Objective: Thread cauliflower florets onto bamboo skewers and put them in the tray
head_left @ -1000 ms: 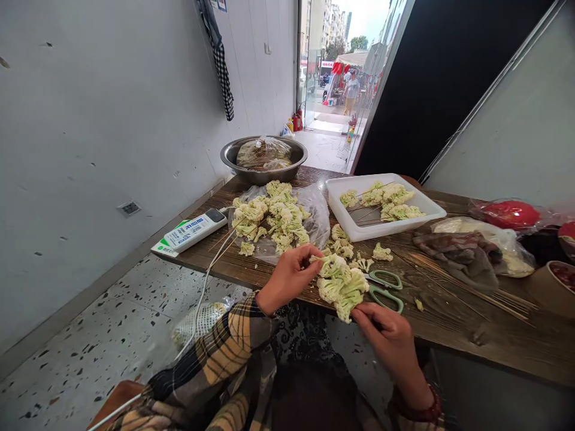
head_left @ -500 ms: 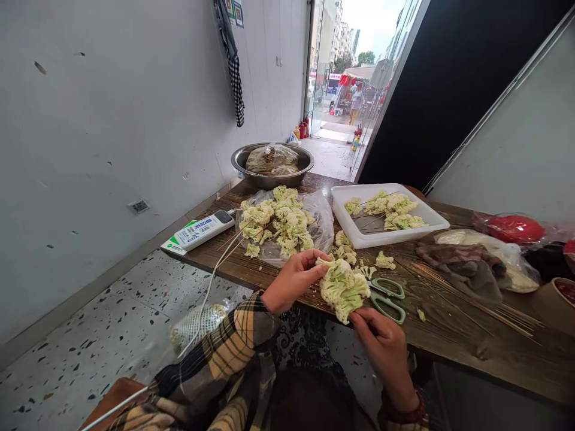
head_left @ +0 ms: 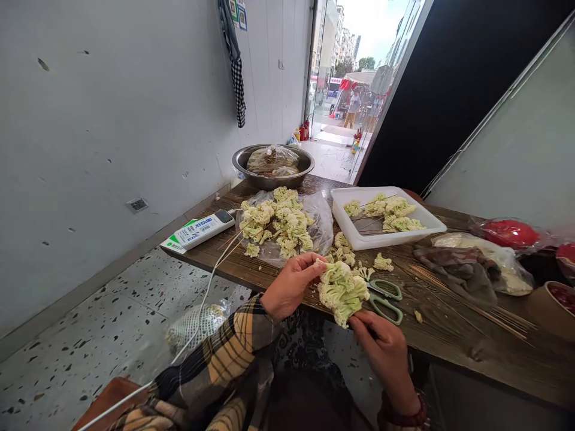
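Observation:
Over the table's near edge I hold a pale green-white cauliflower piece (head_left: 342,291) between both hands. My left hand (head_left: 291,284) pinches its upper left side with thumb and fingers. At its lower right edge the closed fingertips of my right hand (head_left: 380,338) meet it; whether a skewer is also in them is hidden. Green-handled scissors (head_left: 387,299) lie just right of the piece, their blades partly covered. Beyond my left hand, several cauliflower florets (head_left: 287,218), some with thin skewers, are heaped on a clear plastic bag (head_left: 321,218).
A white tray (head_left: 438,226) holds skewered cauliflower at right. A metal basin (head_left: 238,160) with bagged contents stands at the back. Loose skewers (head_left: 485,305) and a dark cloth (head_left: 462,266) lie right. On the left are a white device (head_left: 204,232) and its cable (head_left: 209,281).
The cauliflower piece and both hands have barely moved; its near end sits slightly lower. The view has shifted a little. Outside the doorway a distant person has moved.

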Demonstrator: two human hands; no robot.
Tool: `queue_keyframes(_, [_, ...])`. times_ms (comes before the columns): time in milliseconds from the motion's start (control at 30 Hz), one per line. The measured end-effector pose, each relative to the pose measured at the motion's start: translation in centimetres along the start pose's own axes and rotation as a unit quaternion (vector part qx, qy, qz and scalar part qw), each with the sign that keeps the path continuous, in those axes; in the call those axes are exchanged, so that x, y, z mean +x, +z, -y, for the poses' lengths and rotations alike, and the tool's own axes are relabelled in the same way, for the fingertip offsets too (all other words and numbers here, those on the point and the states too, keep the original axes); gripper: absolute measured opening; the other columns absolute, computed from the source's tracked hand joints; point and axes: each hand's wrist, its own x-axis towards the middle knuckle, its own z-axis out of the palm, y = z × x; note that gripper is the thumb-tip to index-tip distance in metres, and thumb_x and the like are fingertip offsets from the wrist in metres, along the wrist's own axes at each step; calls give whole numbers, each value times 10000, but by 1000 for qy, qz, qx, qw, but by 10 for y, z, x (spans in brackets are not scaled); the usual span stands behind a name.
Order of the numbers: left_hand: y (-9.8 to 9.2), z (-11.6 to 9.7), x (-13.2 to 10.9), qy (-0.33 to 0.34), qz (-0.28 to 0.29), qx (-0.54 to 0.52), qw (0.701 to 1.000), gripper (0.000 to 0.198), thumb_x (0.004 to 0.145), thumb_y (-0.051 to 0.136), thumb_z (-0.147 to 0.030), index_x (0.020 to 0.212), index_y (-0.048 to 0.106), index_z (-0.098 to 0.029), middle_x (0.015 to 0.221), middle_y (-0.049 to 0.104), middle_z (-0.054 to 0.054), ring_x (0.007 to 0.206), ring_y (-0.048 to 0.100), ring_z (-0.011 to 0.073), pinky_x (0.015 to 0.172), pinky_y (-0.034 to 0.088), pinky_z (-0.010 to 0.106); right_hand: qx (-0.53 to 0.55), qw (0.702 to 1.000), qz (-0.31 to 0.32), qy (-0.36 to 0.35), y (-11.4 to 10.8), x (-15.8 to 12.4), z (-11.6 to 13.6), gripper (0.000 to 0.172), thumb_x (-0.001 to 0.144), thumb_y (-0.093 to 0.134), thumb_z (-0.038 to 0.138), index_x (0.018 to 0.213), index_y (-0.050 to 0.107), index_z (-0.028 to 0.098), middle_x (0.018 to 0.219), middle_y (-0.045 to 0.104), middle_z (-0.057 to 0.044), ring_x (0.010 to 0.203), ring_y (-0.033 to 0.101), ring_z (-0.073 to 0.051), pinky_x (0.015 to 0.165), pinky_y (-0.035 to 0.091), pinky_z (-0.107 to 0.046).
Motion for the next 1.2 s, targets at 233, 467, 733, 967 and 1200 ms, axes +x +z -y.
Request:
queue_keyframes(233, [1, 1, 0, -21, 11, -46, 999, 262, 663, 759, -341, 739, 620, -133, 662, 558, -15, 585, 482, 72, 573, 363, 209, -10, 1000, 10, -9, -6, 1, -2, 184, 870, 564, 260, 742, 683, 205, 610, 669, 0, 540, 627, -143, 562, 500, -229])
queue_keyframes(467, [2, 3, 0, -62, 23, -68, 996, 246, 653, 761, -319, 740, 614, -141, 688, 573, -3, 612, 524, 88, 592, 395, 219, -13, 999, 15, -38, -10, -1, -8, 164, 872, 573, 241, 758, 688, 214, 724, 724, -32, 656, 686, -180, 592, 522, -245])
queue_keyframes(733, [3, 1, -1, -83, 33, -40, 995, 244, 659, 747, -324, 750, 596, -156, 661, 545, -13, 565, 504, 88, 539, 372, 217, -7, 999, 20, -28, -13, -1, -4, 161, 876, 568, 240, 752, 668, 212, 697, 705, -26, 629, 668, -173, 572, 503, -241])
queue_keyframes(967, [2, -2, 0, -52, 47, 41, 997, 239, 679, 714, -347, 697, 579, -150, 617, 487, -25, 532, 437, 74, 514, 332, 209, -9, 1000, 19, -15, -12, -3, 1, 196, 883, 551, 264, 733, 666, 213, 682, 693, -18, 618, 652, -163, 578, 491, -240])
queue_keyframes(1200, [2, -7, 3, 12, 73, 133, 988, 249, 714, 684, -359, 654, 567, -148, 593, 449, -39, 547, 366, 71, 525, 286, 206, -20, 999, 4, 30, -4, -7, 4, 261, 883, 530, 313, 671, 634, 203, 585, 619, 8, 535, 574, -133, 541, 441, -231])
